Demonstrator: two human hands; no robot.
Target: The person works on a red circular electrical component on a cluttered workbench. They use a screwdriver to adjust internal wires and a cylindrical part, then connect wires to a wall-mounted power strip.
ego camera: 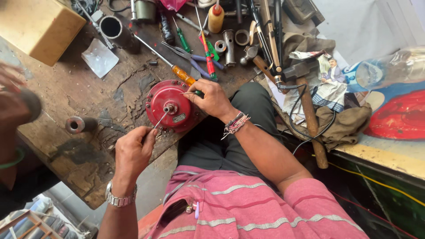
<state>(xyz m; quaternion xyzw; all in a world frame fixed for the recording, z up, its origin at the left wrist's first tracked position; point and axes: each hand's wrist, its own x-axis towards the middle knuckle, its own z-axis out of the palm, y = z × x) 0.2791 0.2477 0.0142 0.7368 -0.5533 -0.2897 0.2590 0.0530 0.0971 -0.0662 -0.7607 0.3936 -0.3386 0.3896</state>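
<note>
My left hand (133, 152) pinched a thin metal rod (160, 120), its tip at the hub of the red round motor housing (170, 106). My right hand (211, 98) gripped the housing's rim, steadying it on the worn wooden workbench (84, 93).

Worn, stained wooden workbench (79, 93), surface cracked and chipped. Red round motor housing (170, 106) is set near the front edge. Short metal cylinder (79, 125) is laid on its side to the left of it. Clear plastic bag (99, 56) and wooden block (37, 26) are placed at the far left. Orange-handled screwdriver (166, 62), green screwdriver (181, 39), blue-handled pliers (195, 58), hammer (256, 59) and yellow bottle (216, 18) are scattered along the back.
</note>
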